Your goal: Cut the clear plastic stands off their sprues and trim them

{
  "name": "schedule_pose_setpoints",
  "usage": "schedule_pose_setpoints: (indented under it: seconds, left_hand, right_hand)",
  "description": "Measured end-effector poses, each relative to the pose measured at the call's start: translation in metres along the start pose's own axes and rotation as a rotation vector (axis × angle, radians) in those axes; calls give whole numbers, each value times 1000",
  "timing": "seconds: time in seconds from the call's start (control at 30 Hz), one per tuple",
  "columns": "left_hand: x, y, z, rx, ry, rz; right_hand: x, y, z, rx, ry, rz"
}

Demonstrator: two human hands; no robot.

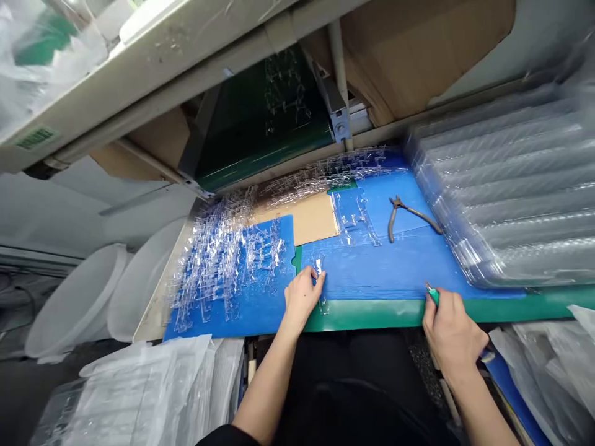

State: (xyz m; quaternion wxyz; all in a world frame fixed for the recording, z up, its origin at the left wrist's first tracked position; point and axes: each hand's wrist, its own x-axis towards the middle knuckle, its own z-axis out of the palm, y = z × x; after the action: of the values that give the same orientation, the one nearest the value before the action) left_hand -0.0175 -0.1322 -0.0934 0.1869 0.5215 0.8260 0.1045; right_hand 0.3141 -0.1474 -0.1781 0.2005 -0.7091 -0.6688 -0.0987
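My left hand [301,296] pinches a narrow clear plastic piece [324,305] between thumb and fingers, close to the front of the bench. That piece stands over the blue sheet and the green edge, partly hidden by the fingers. In my right hand [450,328] is a slim green-handled tool [434,295], its short tip pointing away from me; it looks like a small knife, but the tip is too small to be sure. Ahead of my hands lie a clear plastic frame [354,217] and side cutters [395,203], their handles spread.
Clear moulded parts pile up on the left [211,248] and along the back [320,176]. Stacked clear trays [525,198] stand at right. A brown cardboard sheet [316,218] lies mid-bench. Beyond is a dark green conveyor belt [264,148], under an overhead shelf [162,80].
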Motion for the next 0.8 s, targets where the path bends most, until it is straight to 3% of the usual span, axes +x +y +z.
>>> schedule_pose_setpoints:
  seconds: [0.13, 0.27, 0.53, 0.67, 0.8]
  left_hand:
    - [1, -12, 6, -154, 14, 17]
    - [-7, -34, 5, -442, -20, 119]
    - [-78, -95, -5, -996, -239, 261]
    - [-108, -122, -7, -1123, -246, 253]
    - [-121, -134, -4, -1175, -226, 245]
  right_hand:
    - [-1, 0, 2, -12, -24, 19]
    - [0, -6, 1, -62, -44, 79]
    - [6, -22, -8, -94, -17, 95]
    - [6, -26, -13, -108, -18, 100]
    - [6, -27, -14, -104, -14, 96]
